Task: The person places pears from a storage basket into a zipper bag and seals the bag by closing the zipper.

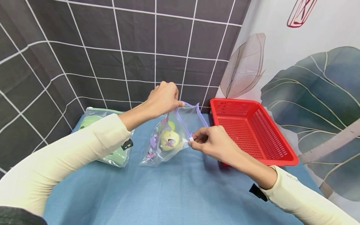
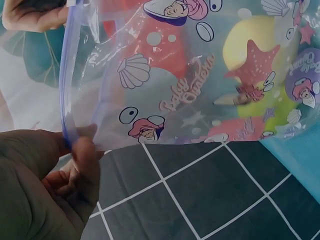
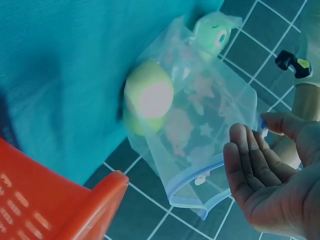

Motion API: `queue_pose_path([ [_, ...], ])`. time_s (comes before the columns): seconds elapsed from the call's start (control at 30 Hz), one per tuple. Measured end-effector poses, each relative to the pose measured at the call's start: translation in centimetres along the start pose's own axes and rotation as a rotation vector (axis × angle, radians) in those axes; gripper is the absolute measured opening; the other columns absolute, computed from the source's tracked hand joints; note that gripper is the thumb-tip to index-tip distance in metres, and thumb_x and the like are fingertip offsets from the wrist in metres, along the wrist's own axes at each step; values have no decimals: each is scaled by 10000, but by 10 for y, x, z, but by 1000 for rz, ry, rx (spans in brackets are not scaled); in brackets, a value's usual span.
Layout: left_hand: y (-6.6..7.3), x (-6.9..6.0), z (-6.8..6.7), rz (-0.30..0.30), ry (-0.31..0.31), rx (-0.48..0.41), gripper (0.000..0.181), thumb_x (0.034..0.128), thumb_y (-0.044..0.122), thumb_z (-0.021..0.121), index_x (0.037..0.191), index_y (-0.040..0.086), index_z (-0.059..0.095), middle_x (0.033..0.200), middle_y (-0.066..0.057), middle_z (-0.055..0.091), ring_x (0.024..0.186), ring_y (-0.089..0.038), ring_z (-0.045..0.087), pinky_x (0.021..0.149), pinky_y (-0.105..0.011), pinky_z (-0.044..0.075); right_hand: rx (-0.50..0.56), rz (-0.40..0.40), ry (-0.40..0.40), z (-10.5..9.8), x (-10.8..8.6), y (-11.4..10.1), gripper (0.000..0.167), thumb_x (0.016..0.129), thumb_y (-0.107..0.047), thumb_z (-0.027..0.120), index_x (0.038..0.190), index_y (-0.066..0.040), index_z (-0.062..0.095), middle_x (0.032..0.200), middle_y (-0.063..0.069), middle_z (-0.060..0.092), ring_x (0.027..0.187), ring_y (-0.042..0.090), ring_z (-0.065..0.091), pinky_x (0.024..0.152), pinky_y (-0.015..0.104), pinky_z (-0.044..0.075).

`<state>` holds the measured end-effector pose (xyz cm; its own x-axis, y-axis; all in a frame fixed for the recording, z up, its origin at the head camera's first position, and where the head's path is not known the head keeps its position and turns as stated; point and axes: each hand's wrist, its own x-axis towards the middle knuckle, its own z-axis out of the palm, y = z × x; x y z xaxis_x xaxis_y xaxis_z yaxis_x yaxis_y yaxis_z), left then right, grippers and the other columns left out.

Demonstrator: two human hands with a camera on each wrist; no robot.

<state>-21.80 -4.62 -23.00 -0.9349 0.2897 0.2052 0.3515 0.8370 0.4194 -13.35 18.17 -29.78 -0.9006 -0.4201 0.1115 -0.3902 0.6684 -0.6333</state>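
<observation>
A clear zip bag (image 1: 180,125) with a purple zip edge and cartoon prints stands tilted over the blue cloth, its mouth spread toward the right. Inside lie a yellow round thing (image 1: 170,140) and a smaller yellow-green one (image 1: 170,125). My left hand (image 1: 164,98) pinches the far corner of the mouth between thumb and fingers; the left wrist view shows its thumb on the purple strip (image 2: 67,100). My right hand (image 1: 215,142) pinches the near corner, by a small white slider (image 1: 191,139).
Right of the bag stands a red plastic basket (image 1: 253,131) with perforated walls. At the left lies another clear bag (image 1: 119,157) holding something green, partly behind my left arm. Blue cloth (image 1: 168,190) covers the table; a dark gridded backdrop (image 1: 135,34) rises behind.
</observation>
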Motion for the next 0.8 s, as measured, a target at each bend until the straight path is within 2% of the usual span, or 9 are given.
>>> queue_pose_path([
  [0.13,-5,3,2,50,34,26,252,998,214,781,782,109,705,713,-5,616,691,-229,635,617,-373,496,18,5,-15,-2,0,-2,87,919,-144,854,978,-81,850,839,-3,812,758,98,729,709,235,626],
  [0.23,-13,7,6,101,44,0,100,955,115,676,910,75,757,793,-36,666,749,-246,652,664,-384,519,14,19,-31,-4,1,-2,83,916,-108,853,994,-79,852,844,-4,815,774,97,739,728,241,629],
  [0.33,-22,13,8,131,39,-50,179,896,57,616,965,38,780,791,-49,667,734,-227,618,660,-354,493,-4,33,-39,-8,1,-1,87,918,-92,853,1005,-81,853,844,-5,812,779,102,736,725,253,619],
  [0.4,-26,14,8,117,36,-68,203,879,49,602,951,34,791,792,-51,681,729,-223,612,654,-341,486,-14,41,-44,-11,2,2,100,924,-92,854,1023,-79,852,853,1,809,785,115,728,710,266,611],
  [0.57,-33,10,2,22,27,-84,134,914,111,668,824,74,759,721,-33,696,667,-213,634,612,-328,484,-47,46,-42,-24,4,10,116,943,-75,823,1057,-57,833,881,38,795,775,160,698,650,272,583],
  [0.7,-37,6,-3,-17,-8,-104,224,965,143,700,749,90,730,592,-14,690,570,-183,687,590,-298,497,-96,61,-23,-36,10,17,122,966,-60,785,1081,-36,818,892,68,778,762,184,671,625,267,555],
  [0.8,-37,4,-8,-39,-39,-104,265,1004,160,706,754,86,753,561,-28,707,545,-197,736,605,-284,540,-130,83,-13,-45,17,21,132,982,-68,770,1101,-34,813,895,84,769,759,201,658,623,274,546],
])
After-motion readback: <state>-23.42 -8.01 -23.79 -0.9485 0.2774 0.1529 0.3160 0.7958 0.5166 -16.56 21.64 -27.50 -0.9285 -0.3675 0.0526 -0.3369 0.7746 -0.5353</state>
